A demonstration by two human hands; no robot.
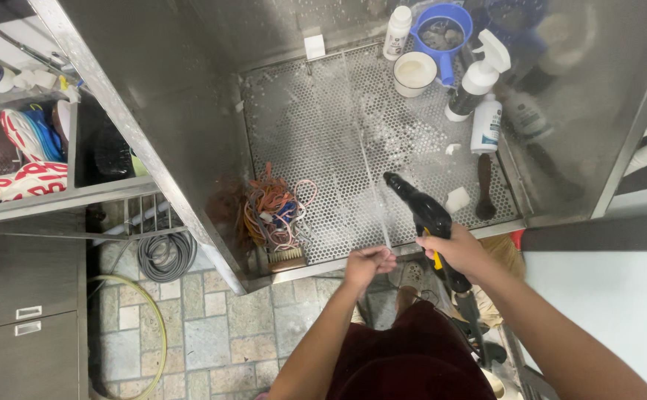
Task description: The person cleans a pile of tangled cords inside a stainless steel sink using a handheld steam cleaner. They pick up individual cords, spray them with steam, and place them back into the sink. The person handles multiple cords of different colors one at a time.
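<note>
Head view: right hand [458, 250] wrapping closed around black rigid plastic spray gun [421, 210] with yellow trigger, over perforated steel wash basin [323, 126]; left hand [368, 263] curling shut on thin wet lace. Probably slippery, moderately heavy; gripping best at handle.

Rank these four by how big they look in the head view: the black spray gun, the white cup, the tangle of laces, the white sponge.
1. Tangle of laces
2. Black spray gun, partly hidden in the right hand; close to the laces, and nearer the camera
3. White cup
4. White sponge
</note>
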